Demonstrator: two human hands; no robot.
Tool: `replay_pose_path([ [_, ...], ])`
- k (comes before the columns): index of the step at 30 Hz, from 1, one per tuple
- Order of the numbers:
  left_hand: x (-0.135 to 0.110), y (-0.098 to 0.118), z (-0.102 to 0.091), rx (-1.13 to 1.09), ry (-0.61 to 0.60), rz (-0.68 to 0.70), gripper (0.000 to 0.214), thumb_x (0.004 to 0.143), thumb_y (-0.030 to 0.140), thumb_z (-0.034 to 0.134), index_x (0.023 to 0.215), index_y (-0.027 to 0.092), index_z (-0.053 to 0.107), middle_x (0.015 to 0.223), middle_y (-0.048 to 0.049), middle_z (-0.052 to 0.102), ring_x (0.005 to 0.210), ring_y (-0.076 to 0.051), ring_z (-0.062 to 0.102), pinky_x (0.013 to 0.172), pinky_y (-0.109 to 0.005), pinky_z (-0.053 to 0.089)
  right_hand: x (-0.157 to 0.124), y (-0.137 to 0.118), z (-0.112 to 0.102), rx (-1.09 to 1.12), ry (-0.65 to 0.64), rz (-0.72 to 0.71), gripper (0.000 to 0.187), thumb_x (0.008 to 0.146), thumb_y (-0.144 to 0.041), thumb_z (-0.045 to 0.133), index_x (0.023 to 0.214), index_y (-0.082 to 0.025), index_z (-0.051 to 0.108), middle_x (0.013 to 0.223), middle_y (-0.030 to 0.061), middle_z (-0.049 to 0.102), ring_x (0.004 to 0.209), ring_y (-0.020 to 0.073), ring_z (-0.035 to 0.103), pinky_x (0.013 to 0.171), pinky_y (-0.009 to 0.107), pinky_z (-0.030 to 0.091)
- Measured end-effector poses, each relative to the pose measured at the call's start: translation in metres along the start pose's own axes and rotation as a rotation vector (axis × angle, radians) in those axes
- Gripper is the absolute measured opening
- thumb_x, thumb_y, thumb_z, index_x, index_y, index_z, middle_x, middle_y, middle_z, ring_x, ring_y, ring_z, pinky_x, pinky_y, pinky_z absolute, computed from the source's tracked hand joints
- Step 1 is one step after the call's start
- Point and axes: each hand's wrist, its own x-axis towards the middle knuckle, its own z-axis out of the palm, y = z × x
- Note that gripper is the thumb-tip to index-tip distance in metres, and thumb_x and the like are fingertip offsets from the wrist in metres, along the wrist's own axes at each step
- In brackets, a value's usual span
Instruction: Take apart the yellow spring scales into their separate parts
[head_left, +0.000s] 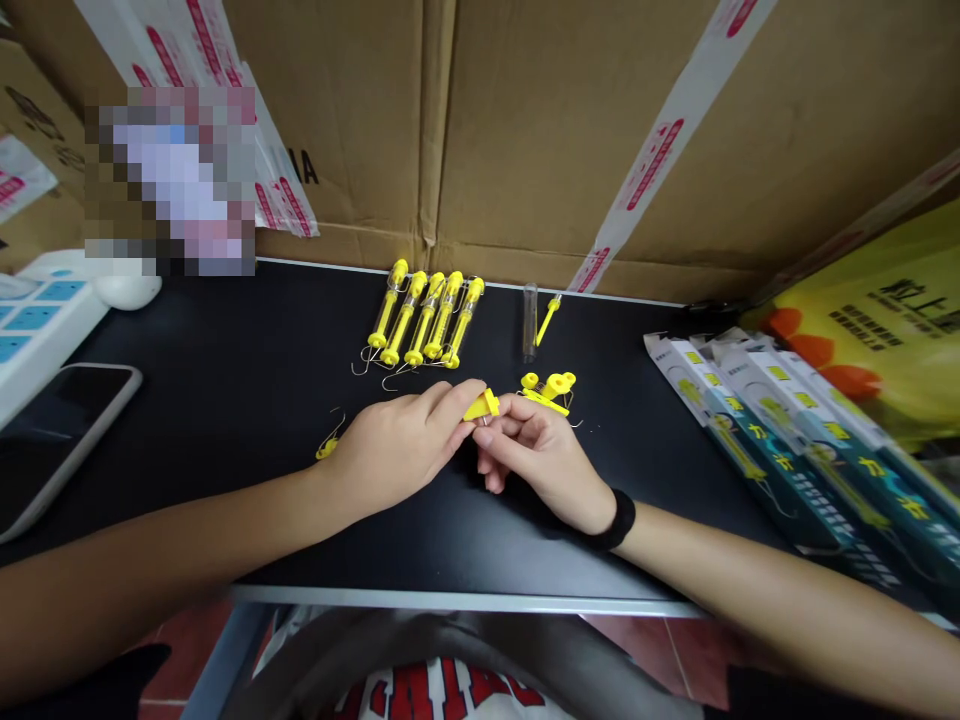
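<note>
My left hand [401, 445] and my right hand [536, 450] meet at the middle of the black table [225, 400]. Both pinch one small yellow plastic part [482, 405] with a thin metal wire at its lower end. Just beyond my right hand lie a few loose yellow parts [549, 388]. A row of several finished yellow tubes with wire hooks [424, 320] lies farther back. A clear empty tube [529, 320] and a yellow plunger [547, 318] lie to their right. A small yellow hook piece [328, 447] sits by my left wrist.
Cardboard boxes [525, 130] wall off the back of the table. A phone [52, 430] and a white power strip [37, 320] lie at the left. Blue-and-white packaging cards [787, 430] are stacked at the right, beside a yellow bag [877, 320].
</note>
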Motion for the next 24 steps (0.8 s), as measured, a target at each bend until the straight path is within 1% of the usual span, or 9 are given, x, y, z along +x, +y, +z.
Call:
replay_pose_path([
  [3,0.000,0.000,-0.001,-0.024,0.024,0.011,0.034,0.093,0.025,0.035,0.126,0.018,0.037,0.106,-0.0052,0.063,0.081,-0.014,0.065,0.065,-0.021,0.047,0.000,0.000,0.001,-0.027,-0.061,-0.003,0.027,0.079,-0.042,0.061,0.083,-0.016,0.056,0.059,-0.0025,0.061,0.043,0.0069,0.055,0.042,0.018,0.047],
  [5,-0.001,0.000,-0.001,-0.039,0.029,0.024,0.034,0.093,0.026,0.035,0.126,0.019,0.037,0.106,-0.0051,0.063,0.081,-0.014,0.065,0.065,-0.021,0.047,-0.001,0.001,0.001,-0.051,-0.072,-0.012,0.031,0.082,-0.045,0.057,0.080,-0.015,0.058,0.064,-0.0002,0.062,0.046,0.0069,0.056,0.044,0.018,0.047],
  [7,-0.002,-0.001,-0.001,-0.054,0.018,0.030,0.033,0.093,0.026,0.035,0.125,0.019,0.037,0.105,-0.0045,0.063,0.081,-0.014,0.065,0.064,-0.022,0.048,-0.002,0.002,0.002,-0.092,-0.056,-0.028,0.034,0.083,-0.046,0.054,0.075,-0.014,0.060,0.066,0.0010,0.063,0.048,0.0069,0.056,0.045,0.018,0.046],
  [10,-0.003,-0.003,-0.002,-0.072,-0.003,0.029,0.032,0.094,0.027,0.033,0.125,0.020,0.037,0.107,-0.0043,0.063,0.082,-0.015,0.065,0.065,-0.023,0.048,-0.005,0.004,0.003,-0.203,-0.015,-0.080,0.034,0.086,-0.044,0.051,0.073,-0.014,0.062,0.061,0.0007,0.062,0.046,0.0072,0.055,0.045,0.019,0.046],
  [13,-0.003,-0.003,-0.002,-0.075,0.000,0.019,0.032,0.094,0.028,0.033,0.125,0.020,0.036,0.108,-0.0044,0.063,0.081,-0.015,0.065,0.063,-0.023,0.048,-0.007,0.005,0.002,-0.371,0.012,-0.208,0.029,0.089,-0.038,0.049,0.078,-0.016,0.064,0.061,0.0002,0.062,0.049,0.0082,0.055,0.050,0.020,0.046],
  [17,-0.005,-0.003,-0.001,-0.086,-0.015,0.020,0.031,0.094,0.028,0.034,0.124,0.020,0.037,0.105,-0.0040,0.063,0.080,-0.015,0.065,0.061,-0.023,0.048,-0.009,0.002,0.000,-0.646,0.020,-0.409,0.026,0.090,-0.030,0.049,0.072,-0.017,0.063,0.063,0.0008,0.063,0.055,0.0096,0.057,0.058,0.022,0.045],
  [24,-0.007,-0.004,-0.002,-0.065,-0.020,0.041,0.031,0.094,0.029,0.034,0.124,0.022,0.035,0.100,-0.0017,0.064,0.076,-0.015,0.065,0.056,-0.024,0.047,-0.010,0.002,0.000,-0.960,0.015,-0.612,0.026,0.092,-0.024,0.046,0.071,-0.016,0.060,0.064,0.0015,0.063,0.058,0.0098,0.056,0.060,0.021,0.041],
])
